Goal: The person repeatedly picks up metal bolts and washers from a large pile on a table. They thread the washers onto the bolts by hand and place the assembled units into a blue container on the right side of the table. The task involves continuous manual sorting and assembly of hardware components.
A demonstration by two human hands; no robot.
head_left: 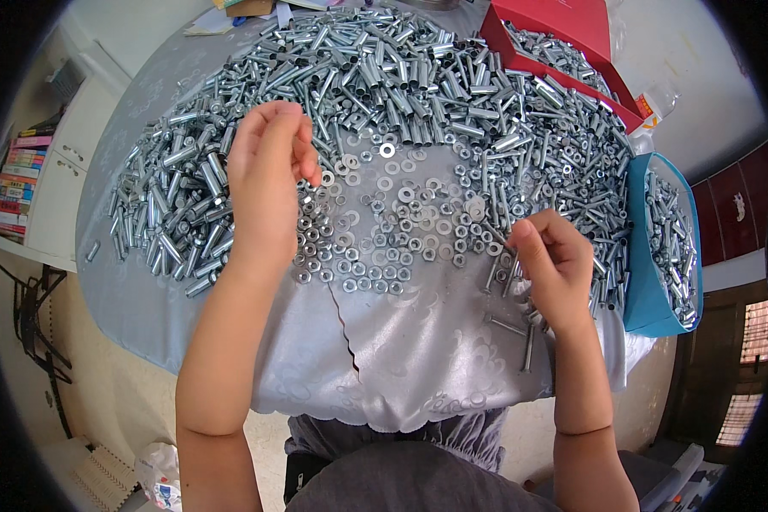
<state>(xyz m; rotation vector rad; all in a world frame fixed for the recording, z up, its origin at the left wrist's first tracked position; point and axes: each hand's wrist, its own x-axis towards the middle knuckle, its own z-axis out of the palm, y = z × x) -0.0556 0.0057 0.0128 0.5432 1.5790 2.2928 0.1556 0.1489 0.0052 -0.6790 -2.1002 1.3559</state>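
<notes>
My left hand point(273, 162) is raised over the left side of the hardware, its fingers curled inward; whatever may be in them is hidden. Beneath and beside it lie metal sleeves point(179, 156) with bolts in a heap. My right hand point(556, 266) is closed at the right of the table, thumb and forefinger together at the end of a bolt point(497, 235). Several loose bolts point(527, 348) lie just below that hand. Between the hands, flat washers point(386, 183) and hex nuts point(375, 273) are spread on the grey tablecloth point(418, 341).
A large mound of silver sleeves point(392, 72) covers the table's far side. At the far right stands a red box point(627, 107) of hardware, and nearer a blue box point(648, 311) of bolts. The cloth has a jagged tear point(345, 333). Bookshelves point(21, 183) stand left.
</notes>
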